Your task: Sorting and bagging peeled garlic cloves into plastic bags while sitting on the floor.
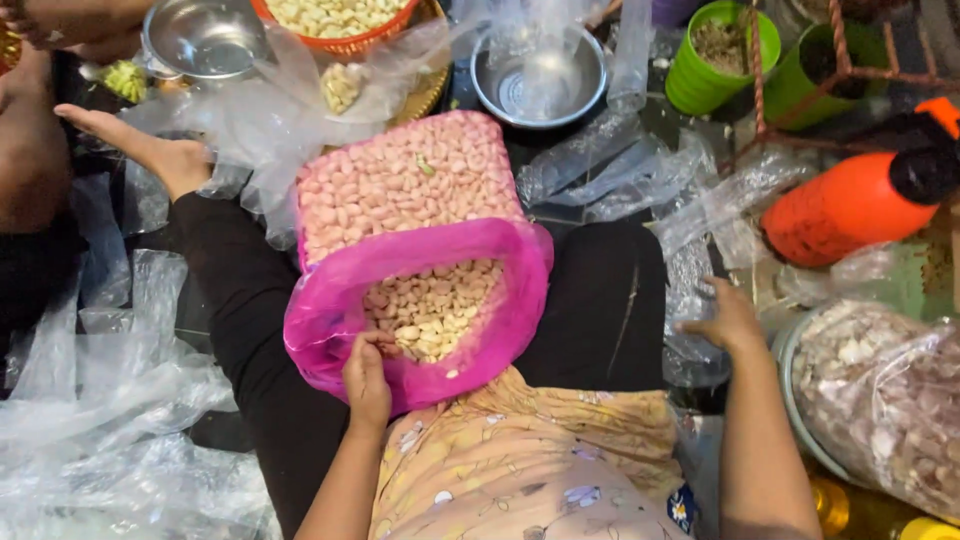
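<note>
Pink bag (330, 320) of peeled garlic cloves (430, 310) lies at frame centre, across the lap, mouth rolled open toward the bottom edge. Left hand (367, 378) dips over the near rim, fingers curled onto cloves just inside; whether they pinch any, cannot tell. Right hand (728, 318), right of centre, rests spread and flat on crumpled clear plastic (690, 260), gripping nothing. Orange bottle (850, 205) sits upper right, netted bag of garlic skins (880, 400) crowds the lower right edge. Steel bowl (538, 85) lies above the bag. Loose plastic sheets (100, 430) fill lower left; little open room around the bag's rim.
</note>
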